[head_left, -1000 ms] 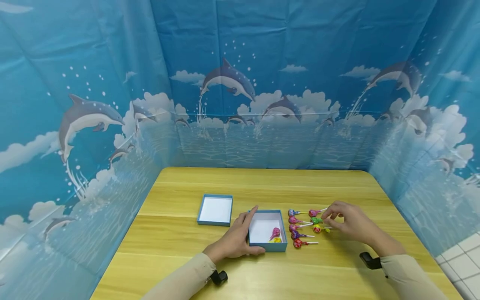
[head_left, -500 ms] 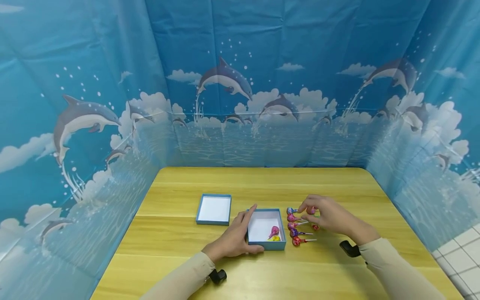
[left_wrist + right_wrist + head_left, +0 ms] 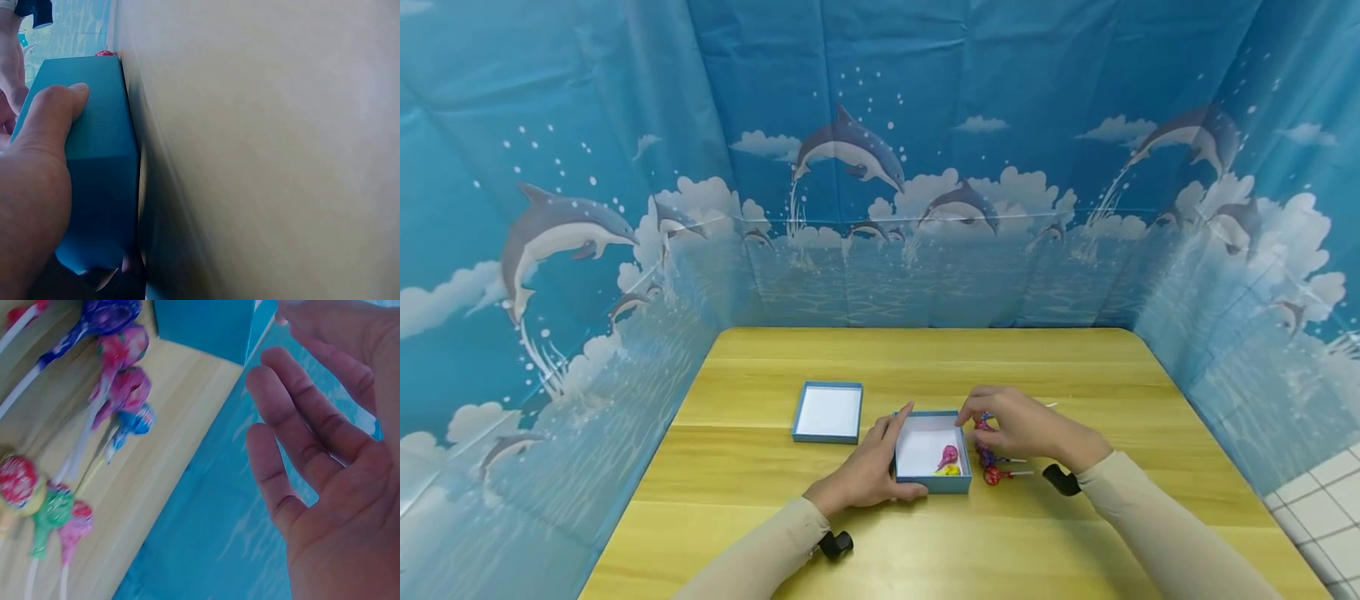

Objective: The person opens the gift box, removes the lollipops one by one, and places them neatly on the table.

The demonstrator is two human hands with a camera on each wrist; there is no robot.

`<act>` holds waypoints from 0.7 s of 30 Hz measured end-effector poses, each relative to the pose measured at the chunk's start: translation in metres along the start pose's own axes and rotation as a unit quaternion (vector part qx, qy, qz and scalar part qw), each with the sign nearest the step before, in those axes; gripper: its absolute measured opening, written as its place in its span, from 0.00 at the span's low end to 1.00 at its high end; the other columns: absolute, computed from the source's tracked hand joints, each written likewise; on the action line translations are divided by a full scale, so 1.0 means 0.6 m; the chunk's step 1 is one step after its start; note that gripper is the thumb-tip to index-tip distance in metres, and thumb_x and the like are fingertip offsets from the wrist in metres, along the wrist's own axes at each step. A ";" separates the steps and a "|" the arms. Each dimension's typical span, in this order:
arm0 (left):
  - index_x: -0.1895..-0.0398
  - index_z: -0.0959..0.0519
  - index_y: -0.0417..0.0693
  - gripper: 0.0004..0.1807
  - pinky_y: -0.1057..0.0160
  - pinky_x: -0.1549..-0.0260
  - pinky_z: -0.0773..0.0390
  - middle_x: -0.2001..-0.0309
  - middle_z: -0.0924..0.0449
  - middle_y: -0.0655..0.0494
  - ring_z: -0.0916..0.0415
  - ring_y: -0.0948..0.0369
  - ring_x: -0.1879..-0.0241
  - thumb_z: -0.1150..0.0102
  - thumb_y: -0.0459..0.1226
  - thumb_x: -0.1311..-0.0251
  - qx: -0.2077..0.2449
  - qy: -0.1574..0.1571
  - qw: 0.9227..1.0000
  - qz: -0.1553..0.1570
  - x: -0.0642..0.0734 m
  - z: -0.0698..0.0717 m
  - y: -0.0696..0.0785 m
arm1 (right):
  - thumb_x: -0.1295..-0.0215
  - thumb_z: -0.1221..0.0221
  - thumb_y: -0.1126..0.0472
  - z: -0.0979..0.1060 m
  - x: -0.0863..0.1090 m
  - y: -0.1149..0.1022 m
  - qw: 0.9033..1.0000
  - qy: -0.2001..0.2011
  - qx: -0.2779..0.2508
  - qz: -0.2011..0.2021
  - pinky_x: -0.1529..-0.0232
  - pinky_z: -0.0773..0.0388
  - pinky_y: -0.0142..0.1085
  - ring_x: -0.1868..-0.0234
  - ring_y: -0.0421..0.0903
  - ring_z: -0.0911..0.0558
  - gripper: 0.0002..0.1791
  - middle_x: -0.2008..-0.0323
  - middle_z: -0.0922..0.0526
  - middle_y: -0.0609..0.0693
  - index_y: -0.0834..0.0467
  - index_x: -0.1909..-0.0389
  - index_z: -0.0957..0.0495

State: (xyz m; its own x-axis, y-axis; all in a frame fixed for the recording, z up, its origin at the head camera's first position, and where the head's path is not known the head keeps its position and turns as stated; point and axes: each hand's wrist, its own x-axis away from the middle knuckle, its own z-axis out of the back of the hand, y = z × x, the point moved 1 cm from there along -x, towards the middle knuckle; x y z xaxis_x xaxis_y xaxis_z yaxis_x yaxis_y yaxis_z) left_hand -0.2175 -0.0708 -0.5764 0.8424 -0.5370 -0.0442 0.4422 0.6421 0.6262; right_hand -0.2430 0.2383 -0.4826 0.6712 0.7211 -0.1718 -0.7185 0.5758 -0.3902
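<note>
My left hand grips the shallow blue box by its left side, thumb on the front wall. Inside the white interior lie a pink lollipop and a yellow-wrapped one. At the box's right rim is my right hand, fingers loosely bent, nothing visible between them. Beneath and beside it lie several lollipops, partly hidden in the head view. The right wrist view shows a purple one, a blue one, a green one and a red-and-yellow one.
Left of the box lies its lid, white inside face up with a blue rim. The yellow wood-grain table is enclosed on three sides by a blue dolphin-print curtain. White floor tiles show at the right.
My right hand has moved left, from the green lollipop across the left row to the box's right rim. The left hand keeps its hold on the box.
</note>
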 end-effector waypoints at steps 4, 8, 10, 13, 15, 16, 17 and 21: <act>0.00 0.64 0.64 0.76 0.39 0.23 0.19 0.11 0.39 0.37 0.25 0.44 0.22 0.16 0.64 0.34 -0.008 -0.002 1.000 -0.002 -0.001 0.002 0.002 | 0.21 0.25 0.63 -0.005 -0.020 -0.010 0.999 -0.036 0.008 0.022 0.54 0.11 0.39 0.56 0.45 0.11 0.09 0.46 0.09 0.46 0.51 0.45 0.06; -0.01 0.63 0.62 0.75 0.41 0.25 0.18 0.11 0.39 0.37 0.24 0.46 0.24 0.17 0.65 0.33 -0.014 -0.002 1.000 -0.006 -0.001 0.002 0.003 | 0.25 0.21 0.63 -0.012 -0.041 -0.018 0.996 -0.066 0.023 0.055 0.49 0.08 0.42 0.50 0.47 0.08 0.12 0.48 0.08 0.47 0.53 0.45 0.06; -0.01 0.63 0.61 0.75 0.41 0.26 0.18 0.12 0.38 0.37 0.24 0.46 0.24 0.18 0.65 0.33 -0.016 -0.002 1.000 -0.009 -0.001 0.002 0.003 | 0.26 0.19 0.61 -0.014 -0.051 -0.022 0.994 -0.082 0.029 0.066 0.48 0.08 0.41 0.49 0.47 0.07 0.13 0.48 0.08 0.48 0.54 0.45 0.06; -0.01 0.63 0.61 0.75 0.42 0.25 0.18 0.12 0.38 0.37 0.24 0.46 0.24 0.18 0.65 0.33 -0.019 0.001 1.000 -0.012 -0.001 0.002 0.002 | 0.26 0.19 0.58 -0.017 -0.065 -0.027 0.991 -0.112 0.029 0.067 0.45 0.08 0.41 0.47 0.49 0.07 0.14 0.48 0.07 0.49 0.54 0.45 0.06; -0.01 0.63 0.62 0.75 0.43 0.25 0.18 0.12 0.38 0.38 0.25 0.47 0.24 0.18 0.65 0.33 -0.019 0.002 1.000 -0.014 0.000 0.002 0.001 | 0.27 0.18 0.57 -0.020 -0.074 -0.031 0.989 -0.132 0.028 0.060 0.44 0.09 0.40 0.47 0.50 0.07 0.14 0.48 0.07 0.50 0.54 0.45 0.06; -0.01 0.64 0.62 0.75 0.43 0.26 0.18 0.12 0.38 0.38 0.25 0.48 0.24 0.18 0.66 0.33 -0.019 0.003 1.000 -0.015 0.000 0.002 0.000 | 0.28 0.18 0.56 -0.021 -0.078 -0.032 0.988 -0.142 0.031 0.055 0.44 0.09 0.39 0.47 0.49 0.08 0.15 0.48 0.07 0.50 0.54 0.45 0.06; -0.01 0.64 0.63 0.75 0.44 0.26 0.18 0.12 0.37 0.39 0.25 0.48 0.24 0.18 0.66 0.33 -0.019 0.003 1.000 -0.016 0.000 0.002 -0.001 | 0.29 0.17 0.56 -0.023 -0.082 -0.034 0.987 -0.152 0.034 0.050 0.44 0.10 0.39 0.48 0.49 0.08 0.15 0.48 0.07 0.50 0.54 0.46 0.06; 0.00 0.65 0.65 0.75 0.44 0.26 0.18 0.12 0.37 0.39 0.24 0.49 0.25 0.19 0.67 0.33 -0.019 0.004 1.000 -0.015 0.001 0.001 -0.002 | 0.33 0.14 0.55 -0.032 -0.097 -0.041 0.980 -0.179 0.070 0.045 0.46 0.11 0.36 0.51 0.45 0.09 0.17 0.51 0.06 0.47 0.53 0.48 0.05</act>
State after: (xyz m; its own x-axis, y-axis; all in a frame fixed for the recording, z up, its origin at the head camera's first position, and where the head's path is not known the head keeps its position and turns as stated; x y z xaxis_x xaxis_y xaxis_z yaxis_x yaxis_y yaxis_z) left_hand -0.2178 -0.0722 -0.5768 0.8311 -0.5518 -0.0693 0.4787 0.6463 0.5942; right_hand -0.2609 0.1746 -0.4801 0.5151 0.8458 0.1390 -0.8063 0.5332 -0.2560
